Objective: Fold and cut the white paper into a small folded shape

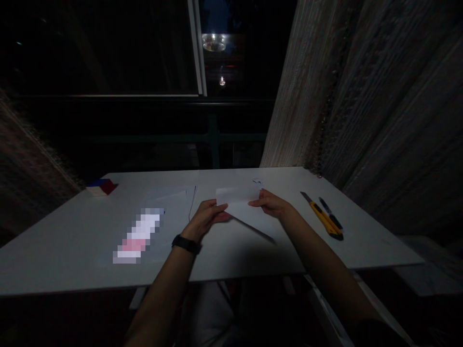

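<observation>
The person's left hand point(209, 217), with a black band point(186, 244) round its wrist, and right hand point(271, 203) share a thin white sheet of paper point(237, 196) above the near-middle part of a smooth white surface point(65, 241). The left grip pinches the sheet at its left side, thumb on top and fingers underneath; the right grip pinches its right edge between thumb and fingers. The sheet bends across at thumb height, its upper part tilted up, and a long slanting edge runs from the left fingers down to the right.

A small white paper scrap with dark marks point(258, 181) lies just beyond the right hand. To the right lie a yellow-and-black craft knife point(322, 217), its blade bared and pointing away, and a black pen with a pale middle point(330, 213) just beside it. Left of the hands, loose pale sheets point(173, 207) lie near a pixelated bright oblong point(135, 238), its details hidden. A red, white and blue block point(99, 187) sits at the far left.
</observation>
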`<state>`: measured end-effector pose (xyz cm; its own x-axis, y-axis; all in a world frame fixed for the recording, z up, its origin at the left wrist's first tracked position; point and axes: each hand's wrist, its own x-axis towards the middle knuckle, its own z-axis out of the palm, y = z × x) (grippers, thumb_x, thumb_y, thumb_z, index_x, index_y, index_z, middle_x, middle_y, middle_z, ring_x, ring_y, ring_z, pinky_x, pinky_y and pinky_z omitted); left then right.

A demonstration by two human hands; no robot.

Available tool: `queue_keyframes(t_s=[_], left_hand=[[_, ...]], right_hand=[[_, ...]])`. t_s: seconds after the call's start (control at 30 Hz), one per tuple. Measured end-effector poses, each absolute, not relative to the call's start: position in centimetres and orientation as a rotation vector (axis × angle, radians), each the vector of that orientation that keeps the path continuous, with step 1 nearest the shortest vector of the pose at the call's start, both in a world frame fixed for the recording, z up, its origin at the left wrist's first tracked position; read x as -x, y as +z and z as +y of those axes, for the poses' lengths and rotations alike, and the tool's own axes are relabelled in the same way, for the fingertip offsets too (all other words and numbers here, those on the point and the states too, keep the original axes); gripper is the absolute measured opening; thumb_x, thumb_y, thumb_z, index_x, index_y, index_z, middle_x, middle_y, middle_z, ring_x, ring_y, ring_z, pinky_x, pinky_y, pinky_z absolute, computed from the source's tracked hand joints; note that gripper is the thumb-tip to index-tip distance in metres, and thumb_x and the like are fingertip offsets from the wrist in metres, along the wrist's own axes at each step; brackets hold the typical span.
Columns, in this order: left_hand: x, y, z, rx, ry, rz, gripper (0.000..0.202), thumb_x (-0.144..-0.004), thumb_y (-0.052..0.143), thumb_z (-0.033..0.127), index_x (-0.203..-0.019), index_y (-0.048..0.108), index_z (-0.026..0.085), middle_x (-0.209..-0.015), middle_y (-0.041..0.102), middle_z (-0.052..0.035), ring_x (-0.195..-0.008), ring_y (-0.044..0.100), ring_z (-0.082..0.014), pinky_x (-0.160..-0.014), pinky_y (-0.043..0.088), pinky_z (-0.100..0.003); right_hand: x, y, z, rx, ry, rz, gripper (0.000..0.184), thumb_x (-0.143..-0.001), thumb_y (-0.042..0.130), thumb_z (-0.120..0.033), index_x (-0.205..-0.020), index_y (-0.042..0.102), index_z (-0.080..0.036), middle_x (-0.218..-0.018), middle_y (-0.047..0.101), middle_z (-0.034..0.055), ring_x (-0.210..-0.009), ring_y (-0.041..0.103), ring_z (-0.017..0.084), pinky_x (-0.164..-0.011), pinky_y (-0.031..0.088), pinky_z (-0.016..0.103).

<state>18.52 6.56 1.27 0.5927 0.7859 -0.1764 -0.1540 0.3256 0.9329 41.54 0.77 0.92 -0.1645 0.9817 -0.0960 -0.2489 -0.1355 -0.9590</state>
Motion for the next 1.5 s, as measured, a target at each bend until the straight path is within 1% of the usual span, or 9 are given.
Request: queue_keyframes(t_s=[0.23,0.33,0.43,0.7,0.83,0.97,1.13,1.37,1.5], left_hand=[[-18.4,1.3,6.6,-1.009,0.686,0.674,0.018,-0.068,0.065,0.001,-0.083,0.058,0.008,-0.08,0.067,-0.0101,-0.068,0.067,-0.0172,-0.065,0.057,-0.023],[-18.4,1.4,6.5,-1.005,0.704,0.689,0.016,-0.068,0.064,0.0,-0.082,0.059,0.007,-0.079,0.066,-0.0093,-0.067,0.067,-0.0158,-0.065,0.057,-0.022],[-18.4,1.5,6.4,-1.03,0.681,0.704,0.017,-0.067,0.066,0.003,-0.083,0.06,0.007,-0.078,0.066,-0.0093,-0.063,0.066,-0.0147,-0.06,0.057,-0.021],[-18.4,1.3,6.4,-1.086,0.707,0.719,0.02,-0.064,0.07,0.006,-0.083,0.063,0.005,-0.09,0.065,-0.0132,-0.075,0.065,-0.0179,-0.064,0.057,-0.023],[-18.4,1.0,6.4,-1.114,0.66,0.704,0.03,-0.061,0.073,0.008,-0.089,0.064,0.005,-0.095,0.065,-0.014,-0.078,0.065,-0.0199,-0.063,0.057,-0.025],[-18.4,0.7,6.6,-1.14,0.656,0.685,0.027,-0.061,0.072,0.007,-0.087,0.065,0.005,-0.09,0.067,-0.0125,-0.079,0.065,-0.0203,-0.068,0.057,-0.028],[-18.5,0.8,6.7,-1.112,0.679,0.704,0.021,-0.063,0.07,0.005,-0.083,0.065,0.004,-0.086,0.067,-0.0116,-0.076,0.065,-0.0186,-0.068,0.057,-0.025],[-18.4,1.1,6.6,-1.043,0.589,0.662,0.028,-0.067,0.068,0.006,-0.094,0.061,0.005,-0.091,0.067,-0.0145,-0.073,0.067,-0.0198,-0.062,0.058,-0.026],[-18.3,1.2,6.6,-1.023,0.609,0.682,0.027,-0.068,0.067,0.006,-0.094,0.06,0.006,-0.084,0.068,-0.0122,-0.069,0.067,-0.0185,-0.061,0.057,-0.024]], right_hand=[[-41.8,1.0,0.8,1.039,1.548,-1.09,0.029,-0.055,0.074,-0.013,-0.083,0.067,-0.009,-0.074,0.07,0.0055,-0.062,0.064,0.014,-0.061,0.049,0.023],[-41.7,1.2,0.6,1.019,1.53,-1.099,0.03,-0.055,0.074,-0.013,-0.084,0.067,-0.01,-0.077,0.07,0.0055,-0.067,0.064,0.014,-0.066,0.049,0.025],[-41.5,1.3,0.5,1.018,1.512,-1.093,0.033,-0.054,0.075,-0.012,-0.085,0.066,-0.011,-0.081,0.07,0.0061,-0.072,0.065,0.016,-0.071,0.049,0.027],[-40.9,1.5,0.3,0.982,1.576,-1.149,0.044,-0.053,0.075,-0.01,-0.096,0.064,-0.012,-0.084,0.069,0.0064,-0.074,0.065,0.016,-0.071,0.05,0.026],[-40.7,1.5,0.4,0.985,1.549,-1.204,0.044,-0.053,0.076,-0.011,-0.095,0.066,-0.011,-0.08,0.07,0.0056,-0.072,0.065,0.016,-0.07,0.05,0.026],[-40.9,1.5,0.5,1.029,1.598,-1.222,0.042,-0.055,0.074,-0.013,-0.096,0.067,-0.01,-0.081,0.07,0.0062,-0.069,0.065,0.015,-0.066,0.05,0.025],[-41.0,1.3,0.6,1.034,1.593,-1.182,0.042,-0.055,0.074,-0.01,-0.097,0.066,-0.01,-0.082,0.071,0.0061,-0.069,0.064,0.014,-0.066,0.05,0.024],[-41.0,0.5,0.9,0.983,1.6,-1.124,0.042,-0.056,0.074,-0.009,-0.097,0.065,-0.01,-0.084,0.071,0.0078,-0.073,0.066,0.016,-0.072,0.051,0.026],[-41.0,0.6,0.9,0.974,1.619,-1.071,0.038,-0.059,0.073,-0.012,-0.096,0.064,-0.009,-0.084,0.07,0.0086,-0.072,0.066,0.015,-0.07,0.052,0.025]])
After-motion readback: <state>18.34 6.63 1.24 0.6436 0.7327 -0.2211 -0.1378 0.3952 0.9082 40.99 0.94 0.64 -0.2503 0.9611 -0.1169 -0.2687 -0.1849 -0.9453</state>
